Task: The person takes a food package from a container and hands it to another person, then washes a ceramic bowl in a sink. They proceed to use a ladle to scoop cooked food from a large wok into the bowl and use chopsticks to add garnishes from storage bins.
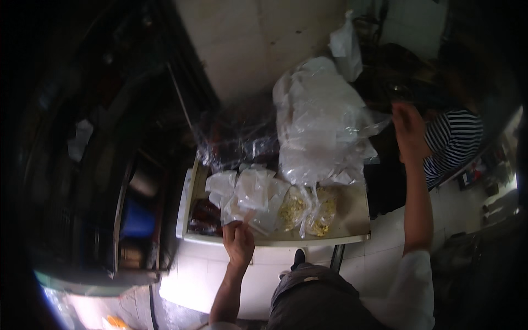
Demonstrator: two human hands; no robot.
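Observation:
My left hand [239, 242] is at the near left edge of a table, its fingers curled together against a loose pile of thin white bags [253, 192]. What lies between the fingertips is too small to make out. To the right of the pile sit clear plastic bags [294, 210] with yellow bits inside. A large clear sack stuffed with white packaging [313, 121] stands behind them. My right hand [410, 132] is raised off the table's right side, fingers stretched out and a little blurred, with nothing visible in it.
The table [352, 206] has a pale rim; dark reddish packets [204, 217] lie at its left. A person in a striped shirt [454, 137] is close by my right hand. A white bag [346, 49] hangs at the back. At left stands a shelf with a blue container [138, 219].

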